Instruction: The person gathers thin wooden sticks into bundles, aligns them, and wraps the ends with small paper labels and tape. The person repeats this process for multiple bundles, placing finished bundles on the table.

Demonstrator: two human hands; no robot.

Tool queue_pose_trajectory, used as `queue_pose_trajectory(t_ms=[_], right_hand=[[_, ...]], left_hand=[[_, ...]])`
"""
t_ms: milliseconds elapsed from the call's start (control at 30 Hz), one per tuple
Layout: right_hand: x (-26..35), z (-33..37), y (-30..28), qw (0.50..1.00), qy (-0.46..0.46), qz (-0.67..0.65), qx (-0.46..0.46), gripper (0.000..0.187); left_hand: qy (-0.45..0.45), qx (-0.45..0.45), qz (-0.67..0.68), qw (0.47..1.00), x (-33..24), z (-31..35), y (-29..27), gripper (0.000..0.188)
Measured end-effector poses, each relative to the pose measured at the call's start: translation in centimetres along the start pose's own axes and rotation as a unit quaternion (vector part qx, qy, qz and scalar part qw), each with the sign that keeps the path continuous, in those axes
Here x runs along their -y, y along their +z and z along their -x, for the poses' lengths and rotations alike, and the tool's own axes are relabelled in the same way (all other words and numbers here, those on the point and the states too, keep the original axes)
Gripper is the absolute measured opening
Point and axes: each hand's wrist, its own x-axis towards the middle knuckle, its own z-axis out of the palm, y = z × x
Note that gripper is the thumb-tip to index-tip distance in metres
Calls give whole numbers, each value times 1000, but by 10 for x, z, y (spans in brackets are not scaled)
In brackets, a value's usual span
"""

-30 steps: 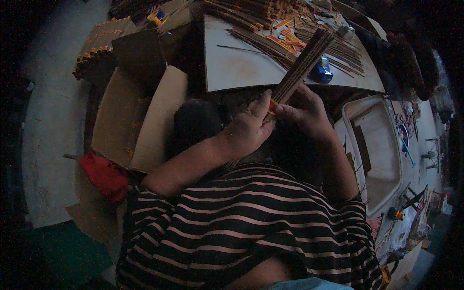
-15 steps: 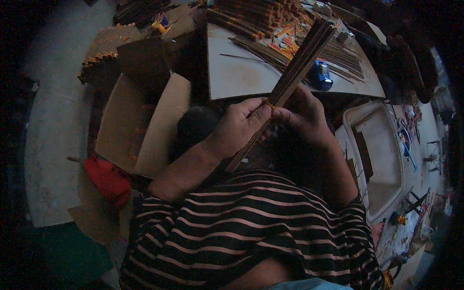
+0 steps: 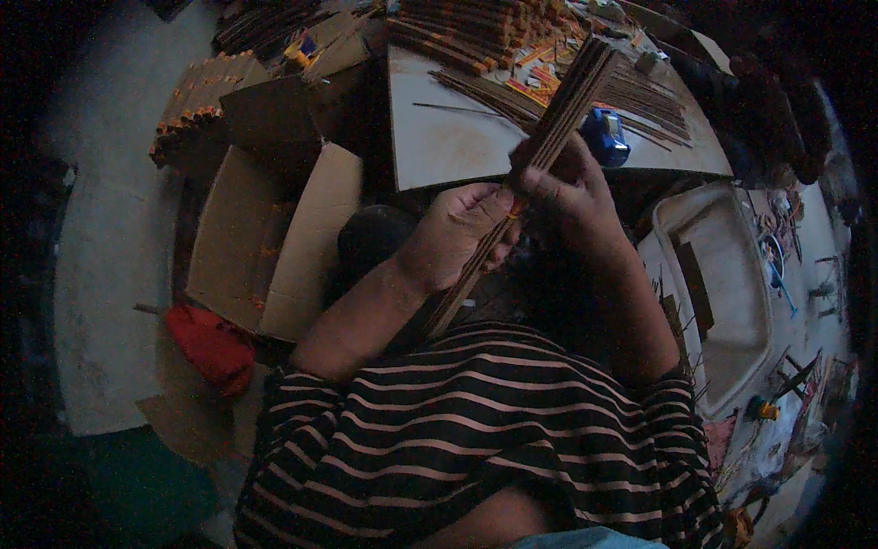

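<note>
A long bundle of thin brown incense sticks [image 3: 569, 102] slants in front of my body, its upper end leaning right over the table. My left hand [image 3: 448, 240] is closed round its lower middle, with the thumb on top. A narrow orange-yellow band [image 3: 516, 209] shows on the sticks beside that thumb. Just above, my right hand [image 3: 574, 190] grips the bundle, the thumb across the front and the fingers mostly hidden behind. The lower end reaches down close to my striped shirt.
Ahead, a white table [image 3: 444, 151] bears loose sticks [image 3: 640, 105], a pile of bundles [image 3: 485, 32] and a blue device [image 3: 605, 137]. An opened cardboard box [image 3: 306, 238] stands left, near a red cloth [image 3: 210, 350]. On the right is a pale plastic tub [image 3: 743, 311].
My right hand has slid from the band up the bundle and now wraps it. The left hand keeps its hold slightly lower. The view has shifted a little.
</note>
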Motion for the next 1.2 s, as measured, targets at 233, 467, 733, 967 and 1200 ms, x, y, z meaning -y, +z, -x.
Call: queue_pose_trajectory(t_ms=[233,467,733,967,1200], right_hand=[[12,-23,22,966,24,-229,-115,21],[-6,-26,17,964,-27,-171,-201,21],[3,-31,3,971,-12,-170,-166,24],[-12,-55,-39,988,-12,-71,-138,24],[-53,-73,-204,819,-14,501,-278,36]], left_hand=[[90,-48,-208,973,9,-12,6,25],[59,-89,-312,944,12,-16,2,29],[79,-47,-239,967,19,-39,3,31],[56,-97,-263,958,26,-68,6,28],[90,-81,-172,978,15,-135,-1,28]])
